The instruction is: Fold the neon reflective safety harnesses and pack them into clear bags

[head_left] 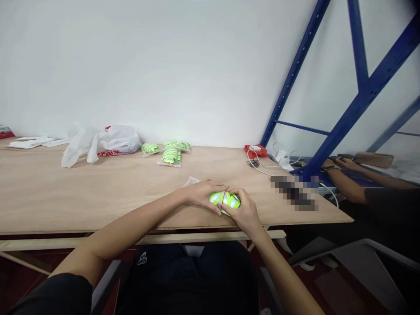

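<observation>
Gripping a green-and-white striped bundle by its left end with the left hand, and by its right end with the right hand, just inside the near edge of the desk. Likely light, soft and squeezable, perhaps slightly slick; best taken by both ends, off the red band around the middle. Possibly hampered by clear plastic beside the left hand. Also visible: similar bundles and a white bag far left, a red packet far right.
</observation>
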A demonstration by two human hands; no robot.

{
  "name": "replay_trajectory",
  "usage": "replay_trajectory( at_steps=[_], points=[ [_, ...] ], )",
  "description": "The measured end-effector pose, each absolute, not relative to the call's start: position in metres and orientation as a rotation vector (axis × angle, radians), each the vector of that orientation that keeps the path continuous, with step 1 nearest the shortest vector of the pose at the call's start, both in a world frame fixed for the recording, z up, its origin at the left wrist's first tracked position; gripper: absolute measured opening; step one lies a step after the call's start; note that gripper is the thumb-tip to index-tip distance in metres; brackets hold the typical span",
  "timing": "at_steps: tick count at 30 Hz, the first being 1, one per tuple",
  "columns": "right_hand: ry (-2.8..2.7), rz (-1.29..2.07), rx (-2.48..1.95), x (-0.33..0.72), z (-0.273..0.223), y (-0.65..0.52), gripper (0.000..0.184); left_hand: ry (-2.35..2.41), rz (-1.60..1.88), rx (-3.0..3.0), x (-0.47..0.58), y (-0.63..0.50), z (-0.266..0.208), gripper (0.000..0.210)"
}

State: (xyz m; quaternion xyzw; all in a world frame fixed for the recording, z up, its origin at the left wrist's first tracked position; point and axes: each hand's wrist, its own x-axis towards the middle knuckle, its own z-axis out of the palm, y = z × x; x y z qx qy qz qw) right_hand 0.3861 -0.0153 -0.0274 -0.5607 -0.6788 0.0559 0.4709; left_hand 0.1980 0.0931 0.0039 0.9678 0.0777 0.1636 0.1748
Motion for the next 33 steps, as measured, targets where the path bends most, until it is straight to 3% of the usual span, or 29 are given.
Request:
replay_trajectory(
  at_steps=[5,12,23,33],
  points=[
    [-1.754,0.121,-1.359,0.394,-0.027,-0.024,0.025,0.333,0.438,2.720,0.196,0.093,0.005,0.090],
    [-1.922,0.354,-1.300,0.417,-0.021,-0.030,0.045,0.347,0.436,2.716,0.194,0.094,0.005,0.100],
    [-1.715,0.410,-1.360,0.404,-0.030,-0.021,0.048,0.265,0.473,2.742,0.194,0.091,0.010,0.096],
    [-1.894,0.389,-1.257,0.406,-0.022,-0.020,0.044,0.293,0.473,2.642,0.195,0.093,0.009,0.102]
  ],
)
